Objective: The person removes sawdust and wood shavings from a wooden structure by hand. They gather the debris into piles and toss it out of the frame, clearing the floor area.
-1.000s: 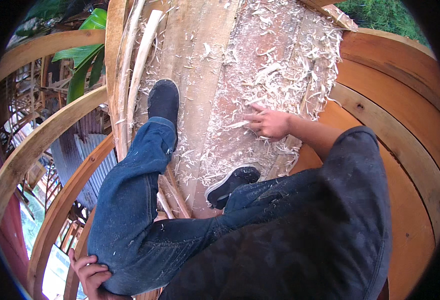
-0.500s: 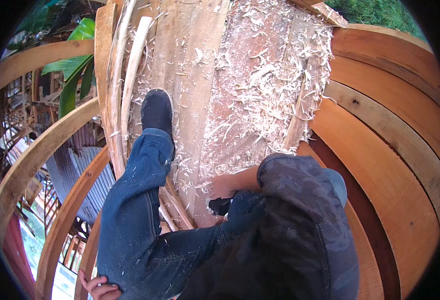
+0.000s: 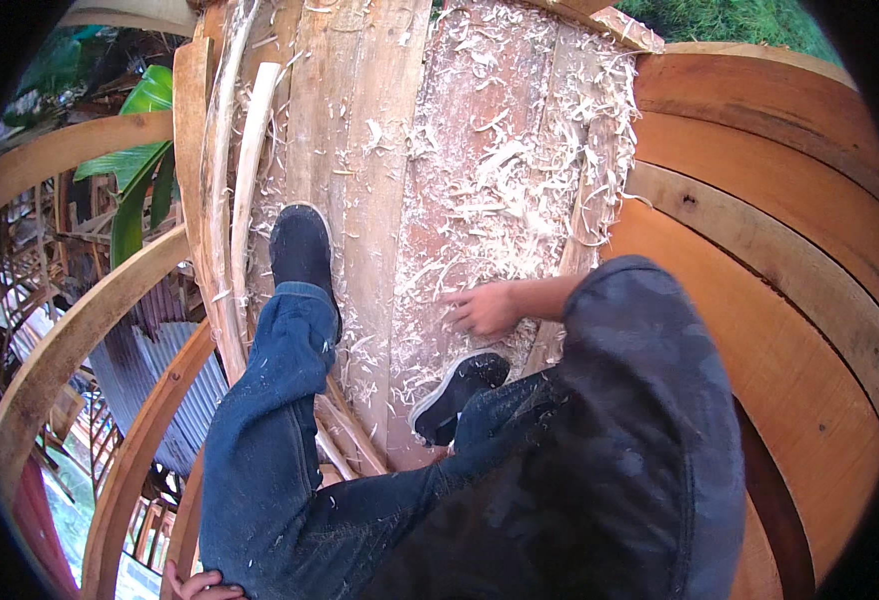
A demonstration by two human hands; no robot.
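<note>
R hand [image 3: 482, 308] flat on the planks [image 3: 390, 200], fingers spread and pointing left, palm down in the shavings [image 3: 520, 170], gripping nothing. Touching loose curls only.

Planks: rough-sawn boards, pale to reddish, laid side by side, long axis running top-to-bottom of view, i.e. away from the person. Surface dusty, grain visible. Shavings are thin, pale, curly strips, thickest on the right half and up toward the far end, thinner near the left shoe [image 3: 303, 250].

Slats [image 3: 228, 180] at left edge of planks: narrow, bent, bark-edged strips, same long axis, slightly bowed.

Ribs [image 3: 70, 340] to the left: curved, smooth laminated wood, arcing across open space. Hull boards [image 3: 760, 230] at right: wide, orange-brown, smooth, curved bands.

Both legs in blue denim, dusty. Left shoe dark, toe pointing away along the planks. Right shoe [image 3: 455, 395] dark w/ white sole, just below the R hand.

L hand [image 3: 203, 583] at bottom edge, mostly cut off; fingers curled beside the thigh, can't tell if it's gripping anything.
</note>
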